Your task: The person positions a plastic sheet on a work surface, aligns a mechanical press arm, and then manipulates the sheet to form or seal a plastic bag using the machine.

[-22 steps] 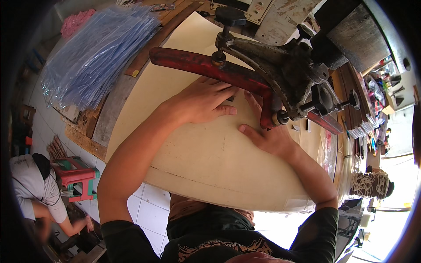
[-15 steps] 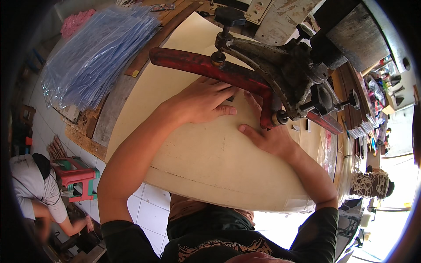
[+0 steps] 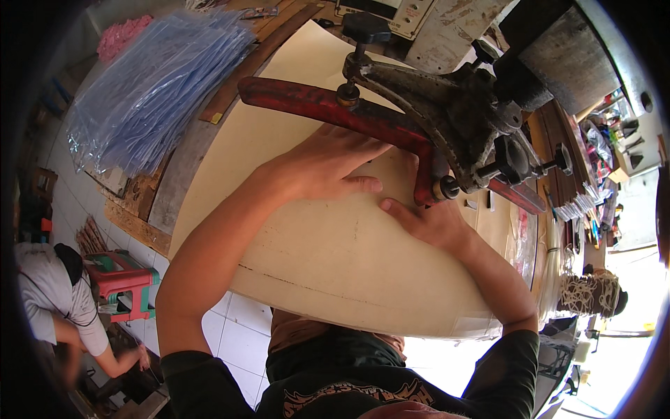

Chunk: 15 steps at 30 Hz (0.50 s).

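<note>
A wide cream-coloured sheet covers the worktable in front of me. My left hand lies flat on it, fingers stretched out, their tips passing beneath a red metal bar. My right hand rests on the sheet beside the bar's bent end; its thumb is spread, while the bar partly hides its fingers. Over both hands stands a dark metal machine arm with black knobs, joined to the bar. Beneath the left fingers shows a sliver of something dark, too small to name.
A stack of clear bluish plastic sheets lies at the far left, with a pink bundle behind it. Another person bends down at the lower left by a red and green stool. String bundles hang at the right.
My left hand has shifted slightly right, its fingers covering most of the small dark thing. My right thumb has stayed in place. The sheet and the machine look unmoved.
</note>
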Each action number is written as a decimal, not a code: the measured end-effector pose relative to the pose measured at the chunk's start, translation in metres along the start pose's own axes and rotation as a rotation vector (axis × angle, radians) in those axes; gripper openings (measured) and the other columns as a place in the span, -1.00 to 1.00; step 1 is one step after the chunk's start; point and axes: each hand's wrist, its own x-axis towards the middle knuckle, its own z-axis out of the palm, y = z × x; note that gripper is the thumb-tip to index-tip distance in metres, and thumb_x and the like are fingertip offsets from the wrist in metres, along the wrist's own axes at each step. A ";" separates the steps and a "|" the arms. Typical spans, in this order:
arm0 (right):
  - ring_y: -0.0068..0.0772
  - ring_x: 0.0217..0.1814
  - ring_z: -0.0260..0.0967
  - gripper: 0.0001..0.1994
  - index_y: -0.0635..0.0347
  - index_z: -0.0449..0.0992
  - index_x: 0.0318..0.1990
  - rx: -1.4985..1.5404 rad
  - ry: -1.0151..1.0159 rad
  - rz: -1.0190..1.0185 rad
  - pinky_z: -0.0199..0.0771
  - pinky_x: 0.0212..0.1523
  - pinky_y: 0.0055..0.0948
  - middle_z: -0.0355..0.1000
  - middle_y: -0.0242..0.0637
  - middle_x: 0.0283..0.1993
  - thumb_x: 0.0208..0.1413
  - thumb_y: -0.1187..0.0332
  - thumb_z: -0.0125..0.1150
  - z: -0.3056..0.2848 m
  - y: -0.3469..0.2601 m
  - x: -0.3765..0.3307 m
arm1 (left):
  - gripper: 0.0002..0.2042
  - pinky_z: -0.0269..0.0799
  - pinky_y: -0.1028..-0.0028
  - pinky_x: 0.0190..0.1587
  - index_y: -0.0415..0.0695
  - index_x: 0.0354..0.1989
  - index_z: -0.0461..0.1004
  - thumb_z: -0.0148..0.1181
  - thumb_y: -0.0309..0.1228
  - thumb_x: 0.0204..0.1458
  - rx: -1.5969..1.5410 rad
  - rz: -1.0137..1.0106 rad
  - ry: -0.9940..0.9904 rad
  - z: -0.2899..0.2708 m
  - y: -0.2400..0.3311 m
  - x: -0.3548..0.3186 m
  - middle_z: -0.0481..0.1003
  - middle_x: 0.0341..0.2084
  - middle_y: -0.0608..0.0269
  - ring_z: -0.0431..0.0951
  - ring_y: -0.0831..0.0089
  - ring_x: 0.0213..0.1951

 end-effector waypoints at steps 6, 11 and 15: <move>0.25 0.27 0.27 -0.61 0.34 0.49 -0.26 0.013 0.024 -0.043 0.31 0.27 0.02 0.31 0.12 0.23 0.08 0.16 0.50 0.002 0.004 -0.001 | -0.17 -0.12 0.01 0.53 -0.01 0.57 0.04 0.12 0.17 0.25 -0.008 -0.009 -0.040 0.001 -0.002 0.000 0.14 0.51 -0.02 0.05 -0.01 0.53; 0.23 0.32 0.26 -0.62 0.31 0.51 -0.24 0.068 0.094 -0.074 0.29 0.30 0.02 0.29 0.09 0.29 0.08 0.18 0.51 0.004 0.001 0.003 | -0.19 -0.05 0.03 0.51 -0.04 0.52 0.19 0.19 0.18 0.21 -0.049 -0.024 -0.015 0.006 -0.004 -0.002 0.23 0.47 0.00 0.15 0.00 0.49; 0.21 0.34 0.26 -0.61 0.27 0.53 -0.17 0.135 0.067 -0.030 0.29 0.30 0.02 0.29 0.08 0.30 0.07 0.16 0.52 0.005 0.006 0.001 | -0.17 -0.13 0.01 0.53 -0.01 0.48 0.27 0.11 0.30 0.18 -0.139 -0.023 -0.021 0.009 -0.011 -0.001 0.32 0.40 -0.01 0.19 0.01 0.47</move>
